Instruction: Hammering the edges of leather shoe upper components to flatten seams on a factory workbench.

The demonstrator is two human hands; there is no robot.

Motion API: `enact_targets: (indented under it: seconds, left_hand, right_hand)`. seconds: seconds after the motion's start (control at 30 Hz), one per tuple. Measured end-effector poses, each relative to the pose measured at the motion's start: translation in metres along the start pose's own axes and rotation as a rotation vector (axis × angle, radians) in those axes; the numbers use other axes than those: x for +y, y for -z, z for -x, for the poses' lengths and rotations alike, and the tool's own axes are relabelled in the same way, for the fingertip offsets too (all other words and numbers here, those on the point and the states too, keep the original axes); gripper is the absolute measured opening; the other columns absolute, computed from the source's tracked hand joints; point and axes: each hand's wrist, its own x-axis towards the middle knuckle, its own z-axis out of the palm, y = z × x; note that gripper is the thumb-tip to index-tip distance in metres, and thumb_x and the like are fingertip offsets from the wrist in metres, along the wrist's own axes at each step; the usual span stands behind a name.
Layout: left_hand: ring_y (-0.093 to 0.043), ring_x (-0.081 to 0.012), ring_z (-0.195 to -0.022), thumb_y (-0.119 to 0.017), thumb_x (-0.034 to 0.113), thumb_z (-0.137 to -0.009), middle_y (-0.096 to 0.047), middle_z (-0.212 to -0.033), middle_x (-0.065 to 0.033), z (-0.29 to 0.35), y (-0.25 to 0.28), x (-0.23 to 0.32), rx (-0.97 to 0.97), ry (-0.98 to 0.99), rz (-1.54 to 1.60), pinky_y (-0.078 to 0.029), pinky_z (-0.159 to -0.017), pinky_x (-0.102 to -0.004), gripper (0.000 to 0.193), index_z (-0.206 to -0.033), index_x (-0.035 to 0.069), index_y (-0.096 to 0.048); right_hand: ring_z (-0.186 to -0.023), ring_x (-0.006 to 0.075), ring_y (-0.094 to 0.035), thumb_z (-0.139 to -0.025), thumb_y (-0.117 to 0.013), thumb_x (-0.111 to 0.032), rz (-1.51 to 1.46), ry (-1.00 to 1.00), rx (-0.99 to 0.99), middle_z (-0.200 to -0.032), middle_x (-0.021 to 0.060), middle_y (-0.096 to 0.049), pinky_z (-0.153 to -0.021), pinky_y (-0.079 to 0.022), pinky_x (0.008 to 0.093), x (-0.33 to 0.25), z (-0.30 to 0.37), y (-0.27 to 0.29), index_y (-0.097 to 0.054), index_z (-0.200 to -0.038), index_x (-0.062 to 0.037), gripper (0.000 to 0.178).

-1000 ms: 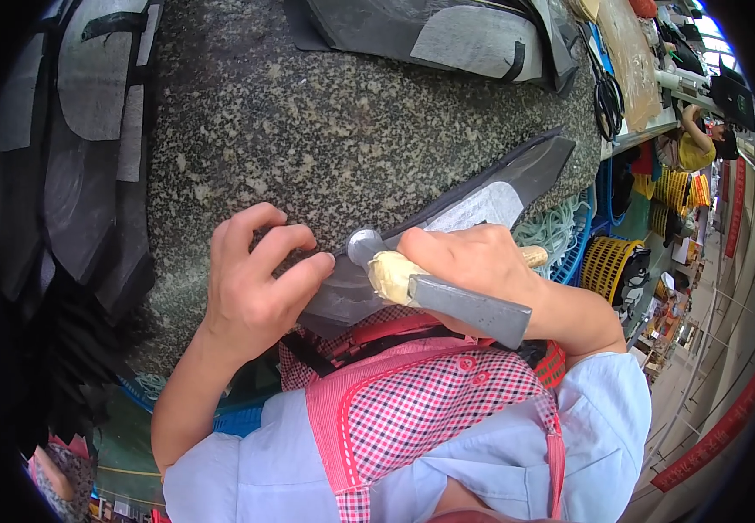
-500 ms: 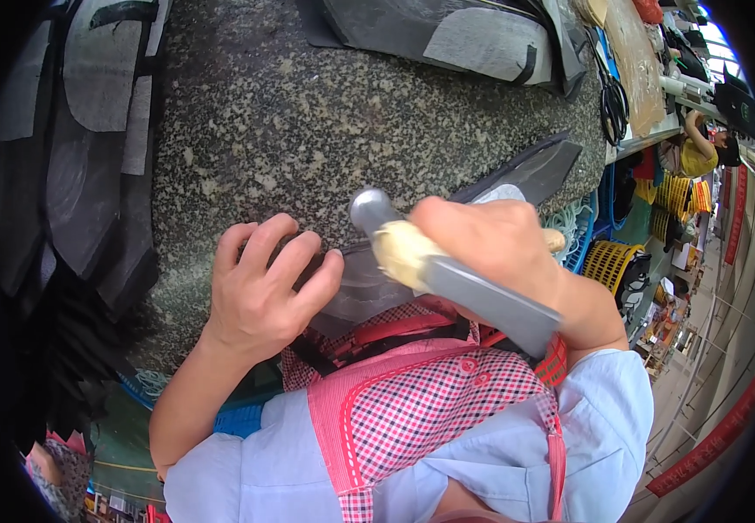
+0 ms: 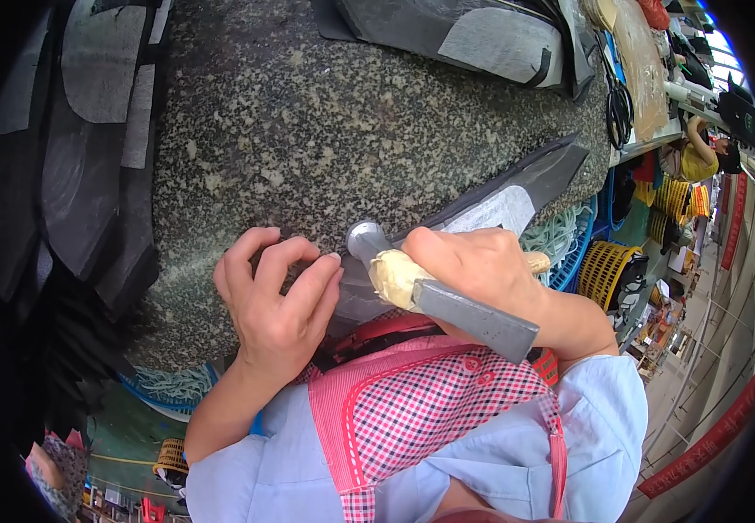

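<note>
A black piece of sheet material [image 3: 560,170], perhaps leather, with a pale grey patch lies slantwise along the near edge of a speckled stone slab [image 3: 281,131]. My left hand [image 3: 277,301] is curled over this piece's left end, fingers bent and pressing its edge; the fingertips are partly hidden. A hammer [image 3: 473,318] is in my closed right hand [image 3: 477,275]. Its round metal face is beside my left fingertips, above the black piece, and yellowish wrapping covers the middle of its head. Whether the face touches the piece, I cannot tell.
Stacked black pieces with grey patches [image 3: 103,65] hang over the slab's left side. More black pieces [image 3: 482,44] lie at the far edge. Blue baskets with pale cords [image 3: 560,235] and a yellow basket [image 3: 608,266] stand beyond the right side. Another person [image 3: 700,161] sits farther off.
The hammer's round face has dropped slightly nearer to me, its head less blurred. My left fingers have drawn closer together, and the black piece's grey patch shows more.
</note>
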Motion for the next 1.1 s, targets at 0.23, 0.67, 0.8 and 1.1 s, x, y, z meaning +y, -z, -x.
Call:
enact_targets:
  seconds: [0.23,0.67,0.8,1.1]
  left_hand:
    - [-0.057,-0.0234,-0.101,-0.065,0.013,-0.068,-0.062,-0.096,-0.0019,0.007,-0.008,0.011,0.090,-0.200,-0.346,-0.034,-0.091,-0.0428,0.016,-0.084,0.008,-0.068]
    - [-0.057,-0.0256,-0.096,-0.070,0.015,-0.069,-0.060,-0.093,-0.0022,0.009,-0.005,0.003,0.091,-0.159,-0.198,-0.038,-0.083,-0.0416,0.019,-0.087,0.009,-0.067]
    - [-0.051,-0.0272,-0.100,-0.079,0.017,-0.064,-0.057,-0.093,-0.0013,0.013,0.002,0.001,0.039,0.033,-0.036,-0.038,-0.082,-0.0418,0.027,-0.088,0.012,-0.067]
    - [-0.052,-0.0277,-0.100,-0.077,0.015,-0.064,-0.057,-0.092,-0.0004,0.009,0.002,0.003,0.044,-0.036,-0.079,-0.038,-0.082,-0.0418,0.022,-0.083,0.013,-0.066]
  right_hand:
    - [-0.058,0.0263,-0.063,-0.078,-0.063,-0.020,0.104,0.050,0.059,-0.066,0.0088,-0.058,-0.045,-0.047,0.0360,-0.002,-0.010,0.018,-0.044,-0.087,-0.0049,0.026]
    - [-0.057,0.0238,-0.064,-0.074,-0.062,-0.015,0.255,0.096,0.016,-0.064,0.0087,-0.058,-0.044,-0.048,0.0335,-0.010,-0.005,-0.002,-0.046,-0.086,-0.0029,0.023]
    - [-0.059,0.0270,-0.064,-0.072,-0.064,-0.014,0.162,0.099,-0.039,-0.067,0.0103,-0.059,-0.046,-0.048,0.0346,-0.007,-0.018,0.019,-0.046,-0.086,-0.0019,0.026]
    - [-0.061,0.0279,-0.066,-0.071,-0.065,-0.012,0.200,0.119,-0.030,-0.071,0.0147,-0.063,-0.048,-0.050,0.0365,-0.011,-0.014,0.016,-0.047,-0.088,-0.0015,0.027]
